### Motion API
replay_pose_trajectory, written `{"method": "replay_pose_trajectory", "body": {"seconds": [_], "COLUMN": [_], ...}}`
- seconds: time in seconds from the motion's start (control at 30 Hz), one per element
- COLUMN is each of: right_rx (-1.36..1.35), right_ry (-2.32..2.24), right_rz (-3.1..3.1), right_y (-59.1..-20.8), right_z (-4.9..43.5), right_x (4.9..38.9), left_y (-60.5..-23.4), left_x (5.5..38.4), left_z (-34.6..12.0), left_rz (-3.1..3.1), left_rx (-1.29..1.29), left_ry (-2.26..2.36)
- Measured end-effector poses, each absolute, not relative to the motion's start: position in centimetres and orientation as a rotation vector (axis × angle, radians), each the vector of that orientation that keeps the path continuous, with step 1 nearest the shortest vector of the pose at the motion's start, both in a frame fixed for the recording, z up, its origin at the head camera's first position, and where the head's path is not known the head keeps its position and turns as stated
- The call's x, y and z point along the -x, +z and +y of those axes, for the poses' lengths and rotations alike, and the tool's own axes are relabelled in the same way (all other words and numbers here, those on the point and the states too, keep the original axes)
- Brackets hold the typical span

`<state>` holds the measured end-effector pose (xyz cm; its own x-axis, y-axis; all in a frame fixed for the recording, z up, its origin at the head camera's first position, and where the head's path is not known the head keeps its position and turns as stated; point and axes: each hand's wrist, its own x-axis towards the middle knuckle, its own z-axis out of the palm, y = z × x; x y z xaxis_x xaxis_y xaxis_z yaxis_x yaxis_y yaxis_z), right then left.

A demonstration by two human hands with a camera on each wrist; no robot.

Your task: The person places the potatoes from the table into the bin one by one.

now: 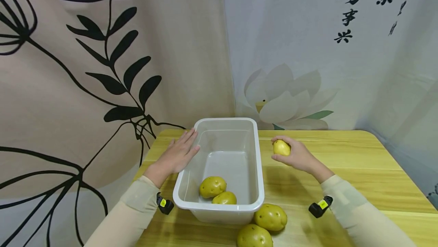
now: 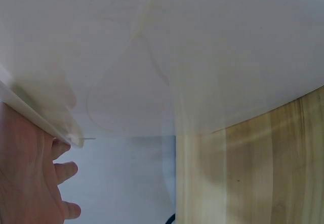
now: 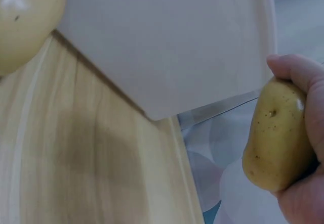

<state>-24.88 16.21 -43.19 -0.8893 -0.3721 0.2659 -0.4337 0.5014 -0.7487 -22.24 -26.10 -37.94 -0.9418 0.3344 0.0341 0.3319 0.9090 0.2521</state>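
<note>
My right hand (image 1: 295, 155) grips a yellow potato (image 1: 281, 147) between thumb and fingers, held above the table to the right of a white plastic bin (image 1: 261, 178). The right wrist view shows the same potato (image 3: 277, 138) close up, with the bin's side wall (image 3: 172, 42) behind it. My left hand (image 1: 178, 153) rests on the bin's left rim with its fingers straight. In the left wrist view those fingers (image 2: 65, 172) show just past the rim. Inside the bin, at its near end, lie two potatoes, one potato (image 1: 213, 187) behind another potato (image 1: 224, 198).
Two more potatoes sit on the wooden table (image 1: 325, 140) by the bin's near right corner: one potato (image 1: 270, 217) against the bin, another potato (image 1: 254, 236) nearer me. A printed curtain (image 1: 191, 49) hangs behind the table's far edge.
</note>
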Motion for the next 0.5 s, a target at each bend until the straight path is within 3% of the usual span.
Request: {"method": "replay_pose_trajectory", "body": {"seconds": [0.5], "right_rx": [-0.814], "right_ry": [1.448], "right_rz": [-2.617], "right_y": [-39.6], "right_z": [15.3], "right_x": [23.9], "left_y": [-37.8], "left_x": [22.2], "left_z": [-26.1], "left_rz": [3.059], "left_rx": [-0.538], "left_ry": [0.398]}}
